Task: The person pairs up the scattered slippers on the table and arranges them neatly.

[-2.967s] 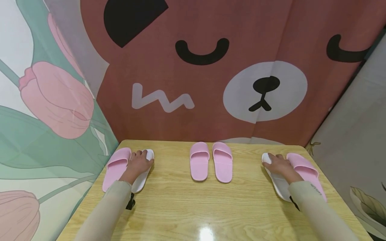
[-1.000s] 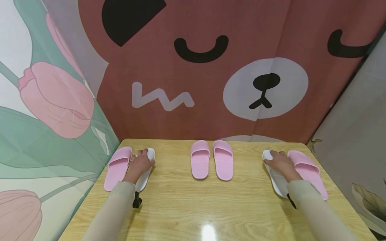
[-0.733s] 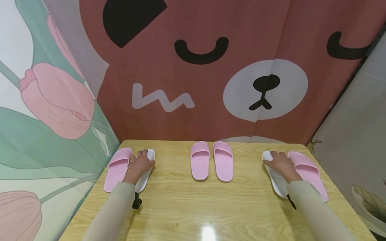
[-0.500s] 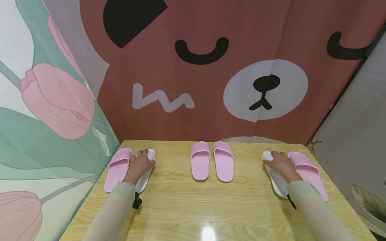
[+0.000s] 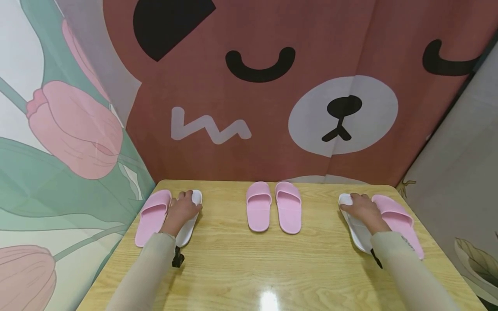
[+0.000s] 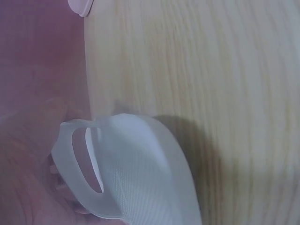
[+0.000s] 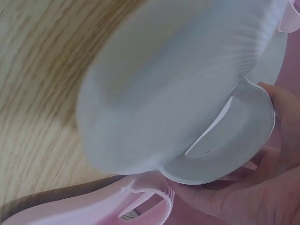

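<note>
At the table's left, my left hand (image 5: 183, 211) grips a white slipper (image 5: 189, 231) across its strap, and a pink slipper (image 5: 151, 220) lies just left of it. In the left wrist view, the strap of that white slipper (image 6: 145, 173) faces my blurred fingers. My right hand (image 5: 363, 209) holds a second white slipper (image 5: 359, 235) by its strap area, left of another pink slipper (image 5: 394, 211). The right wrist view has this white slipper (image 7: 154, 103) beside the pink one, my fingers (image 7: 253, 197) around its strap. The hands hide much of both straps.
Two pink slippers, one (image 5: 258, 211) left of the other (image 5: 288, 211), lie side by side at the back middle of the wooden table (image 5: 233, 268). A bear-print curtain (image 5: 253, 99) hangs behind, with a tulip-print curtain (image 5: 78, 129) at left and a grey one (image 5: 459, 164) at right.
Since the oldest frame, my left hand and its white slipper have shifted slightly right. My right hand with its slipper has hardly moved. The pink slippers stay about where they were.
</note>
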Demonstrator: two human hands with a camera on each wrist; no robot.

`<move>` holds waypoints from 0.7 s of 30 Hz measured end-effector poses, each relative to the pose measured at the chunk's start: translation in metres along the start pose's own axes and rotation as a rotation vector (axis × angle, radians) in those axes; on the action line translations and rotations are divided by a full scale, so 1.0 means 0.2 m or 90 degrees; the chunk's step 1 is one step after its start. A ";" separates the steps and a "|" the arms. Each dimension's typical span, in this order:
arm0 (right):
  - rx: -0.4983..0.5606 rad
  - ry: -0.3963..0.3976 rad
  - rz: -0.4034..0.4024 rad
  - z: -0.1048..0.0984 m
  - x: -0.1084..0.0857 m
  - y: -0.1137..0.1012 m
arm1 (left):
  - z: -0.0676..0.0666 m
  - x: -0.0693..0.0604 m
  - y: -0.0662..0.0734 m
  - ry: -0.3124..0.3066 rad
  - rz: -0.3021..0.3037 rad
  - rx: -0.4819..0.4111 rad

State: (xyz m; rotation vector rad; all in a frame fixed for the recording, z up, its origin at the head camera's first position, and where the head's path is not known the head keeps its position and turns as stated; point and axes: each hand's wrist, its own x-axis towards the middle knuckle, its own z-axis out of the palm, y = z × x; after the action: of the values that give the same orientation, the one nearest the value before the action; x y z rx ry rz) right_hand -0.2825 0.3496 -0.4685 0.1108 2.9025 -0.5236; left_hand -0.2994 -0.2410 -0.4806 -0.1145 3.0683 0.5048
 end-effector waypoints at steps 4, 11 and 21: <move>-0.001 -0.006 0.003 -0.01 0.00 -0.01 | 0.00 0.00 0.00 -0.001 -0.001 -0.001; -0.013 0.000 -0.009 -0.03 0.00 -0.05 | -0.02 -0.01 0.02 0.005 0.009 0.001; -0.008 -0.016 0.008 -0.04 0.00 -0.11 | -0.05 -0.03 0.07 0.008 0.015 0.011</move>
State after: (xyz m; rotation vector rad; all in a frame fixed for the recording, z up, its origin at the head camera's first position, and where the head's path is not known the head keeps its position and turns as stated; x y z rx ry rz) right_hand -0.2868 0.3317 -0.4526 0.1195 2.8777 -0.5018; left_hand -0.2939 -0.2302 -0.4654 -0.0812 3.0898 0.4797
